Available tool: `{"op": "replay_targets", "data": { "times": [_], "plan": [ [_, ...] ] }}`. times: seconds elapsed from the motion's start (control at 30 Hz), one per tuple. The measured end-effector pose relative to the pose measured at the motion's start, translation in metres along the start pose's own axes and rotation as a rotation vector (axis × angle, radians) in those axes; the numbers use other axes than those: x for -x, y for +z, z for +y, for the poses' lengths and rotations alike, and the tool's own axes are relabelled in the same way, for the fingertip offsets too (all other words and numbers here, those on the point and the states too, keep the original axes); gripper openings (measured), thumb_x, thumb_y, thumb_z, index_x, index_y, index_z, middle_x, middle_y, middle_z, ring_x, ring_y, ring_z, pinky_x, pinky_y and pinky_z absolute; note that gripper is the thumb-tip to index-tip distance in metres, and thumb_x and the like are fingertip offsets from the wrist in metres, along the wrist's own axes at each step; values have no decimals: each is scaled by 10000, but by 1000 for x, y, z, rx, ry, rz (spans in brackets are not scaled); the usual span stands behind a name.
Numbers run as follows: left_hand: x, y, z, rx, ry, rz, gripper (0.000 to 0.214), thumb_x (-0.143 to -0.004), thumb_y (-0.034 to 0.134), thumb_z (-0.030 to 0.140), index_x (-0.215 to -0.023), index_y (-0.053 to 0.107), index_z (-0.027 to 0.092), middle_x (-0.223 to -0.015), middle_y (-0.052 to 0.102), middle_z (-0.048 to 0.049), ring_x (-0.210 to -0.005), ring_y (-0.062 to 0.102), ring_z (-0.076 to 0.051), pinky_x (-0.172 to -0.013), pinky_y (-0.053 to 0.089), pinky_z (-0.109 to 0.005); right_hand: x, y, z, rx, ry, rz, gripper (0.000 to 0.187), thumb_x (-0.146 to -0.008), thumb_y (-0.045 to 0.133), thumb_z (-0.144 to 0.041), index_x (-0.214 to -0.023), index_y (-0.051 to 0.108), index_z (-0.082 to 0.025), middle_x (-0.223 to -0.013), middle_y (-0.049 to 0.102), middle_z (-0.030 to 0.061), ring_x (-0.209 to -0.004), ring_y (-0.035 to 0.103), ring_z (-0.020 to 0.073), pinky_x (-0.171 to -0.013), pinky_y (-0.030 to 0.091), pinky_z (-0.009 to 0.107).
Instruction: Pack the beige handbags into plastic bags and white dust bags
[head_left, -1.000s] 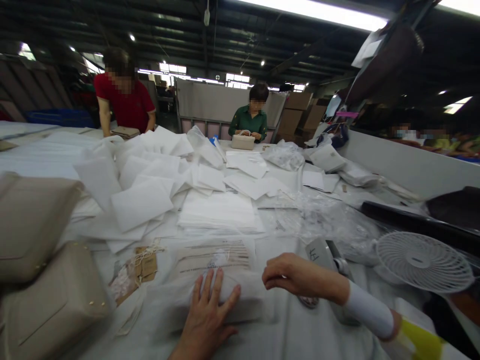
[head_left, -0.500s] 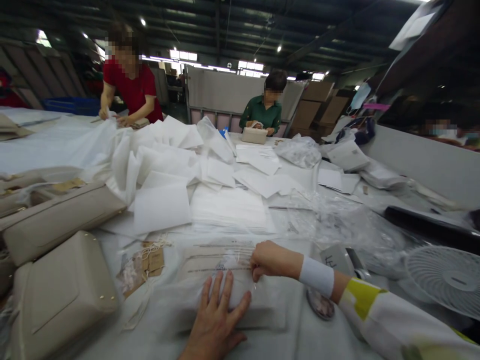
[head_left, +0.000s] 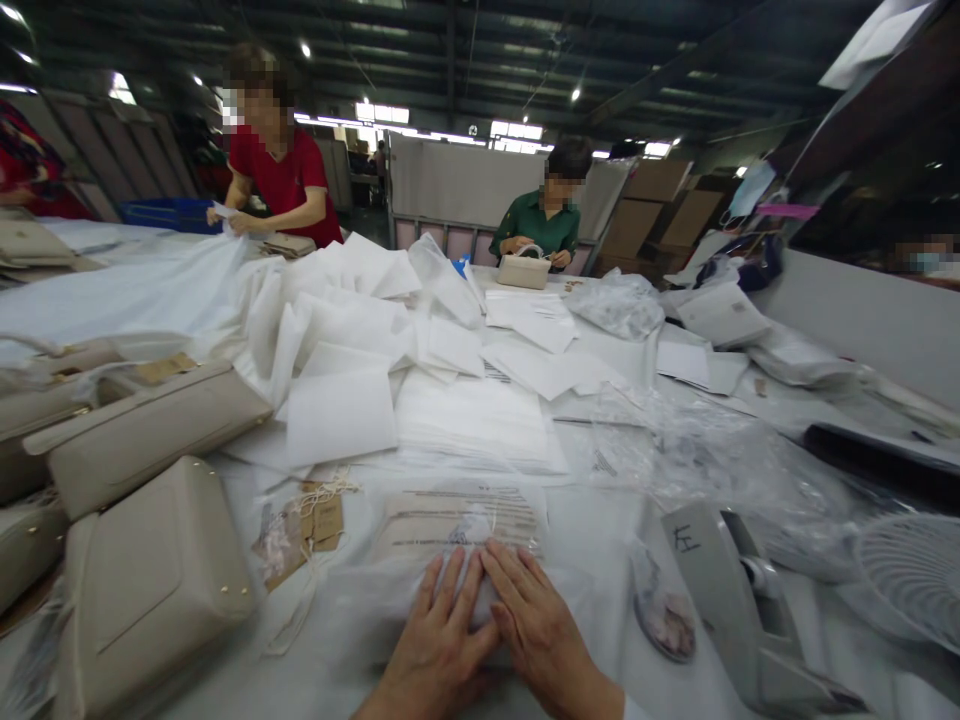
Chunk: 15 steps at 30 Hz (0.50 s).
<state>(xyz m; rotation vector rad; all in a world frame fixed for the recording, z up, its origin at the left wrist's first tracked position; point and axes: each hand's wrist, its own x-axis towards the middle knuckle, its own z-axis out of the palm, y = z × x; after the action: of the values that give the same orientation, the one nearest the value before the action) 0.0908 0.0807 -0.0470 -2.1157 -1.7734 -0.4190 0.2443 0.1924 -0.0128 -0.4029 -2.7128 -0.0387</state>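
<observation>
Both my hands lie flat, side by side, on a clear plastic bag (head_left: pixel 457 525) with printed lines that wraps a pale item at the table's near edge. My left hand (head_left: pixel 439 650) presses on it with fingers stretched out. My right hand (head_left: pixel 536 630) rests beside it, fingers also extended, touching the left. Neither hand grips anything. Brown paper tags (head_left: pixel 311 525) with string lie just left of the bag.
Beige handbags (head_left: pixel 150 590) are stacked at the left. White foam sheets (head_left: pixel 341 415) and clear bags cover the table's middle. A tape dispenser (head_left: pixel 739 600) and a white fan (head_left: pixel 911 575) stand at the right. Two other people (head_left: pixel 281 170) work at the far end.
My right hand has come back from pinching the bag's upper edge and now lies flat beside my left hand. The view has shifted slightly right.
</observation>
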Motion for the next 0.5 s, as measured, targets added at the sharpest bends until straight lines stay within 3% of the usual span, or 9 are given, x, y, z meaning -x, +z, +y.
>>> {"op": "replay_targets", "data": {
  "times": [0.1,0.23,0.33,0.5],
  "plan": [
    [28,-10,-31,-29,-22,20,630,-838,520,650,-1382,436,343,-1461,484,-47,-1345,400,-271,-1176,2,-526,7,13,1,105,-61,7,505,-935,412,-167,-1437,370,-129,-1413,518,102,-1303,483,238,-1007,502,449],
    [70,-14,-60,-140,-199,33,514,-876,586,448,-1370,450,395,-1419,533,-9,-1288,454,-281,-1165,46,-553,6,11,6,141,-64,7,556,-910,458,-171,-1454,348,-149,-1452,475,81,-1342,431,246,-1030,480,437],
    [85,-6,-62,-245,-214,-16,563,-870,570,214,-1393,428,366,-1446,501,-47,-1286,463,-287,-1129,170,-559,5,9,4,148,-57,14,566,-902,465,-177,-1456,349,-149,-1468,452,86,-1353,415,256,-1039,468,435],
    [90,7,-54,-220,-223,32,636,-887,524,175,-1444,312,396,-1403,543,-82,-1238,523,-287,-1038,336,-565,22,9,3,116,-3,-1,568,-908,501,-250,-1457,361,-205,-1490,421,93,-1365,392,291,-1043,456,476]
  ]
}}
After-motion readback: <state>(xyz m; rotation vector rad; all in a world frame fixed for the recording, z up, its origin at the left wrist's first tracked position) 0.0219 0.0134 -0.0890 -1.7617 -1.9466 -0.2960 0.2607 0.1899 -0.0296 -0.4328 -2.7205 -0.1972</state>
